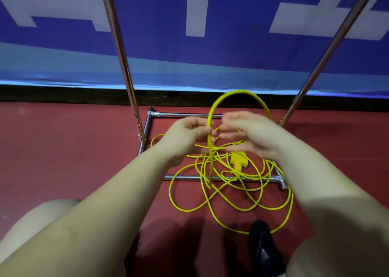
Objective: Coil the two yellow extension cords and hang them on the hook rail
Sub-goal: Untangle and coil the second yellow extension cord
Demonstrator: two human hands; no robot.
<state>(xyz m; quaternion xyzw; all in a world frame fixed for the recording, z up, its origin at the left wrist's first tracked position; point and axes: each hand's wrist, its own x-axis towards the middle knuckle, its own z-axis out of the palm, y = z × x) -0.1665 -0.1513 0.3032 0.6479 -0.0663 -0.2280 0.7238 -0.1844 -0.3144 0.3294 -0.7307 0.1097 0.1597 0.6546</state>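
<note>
Left hand (189,133) is gripping a raised loop of yellow cord (210,150); right hand (250,133), fingers spread, is holding nothing; remaining cord is lying tangled on the floor (73,150).

even indoor light, hands (231,133) motion-blurred (wide-angle edge stretch).

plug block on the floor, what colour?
Yellow, same as the cord; the plug block shows in the head view.

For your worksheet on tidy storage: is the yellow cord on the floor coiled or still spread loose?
Mostly spread loose. The yellow cord sprawls in tangled loops on the red floor; only one raised loop sits in the left hand.
</note>
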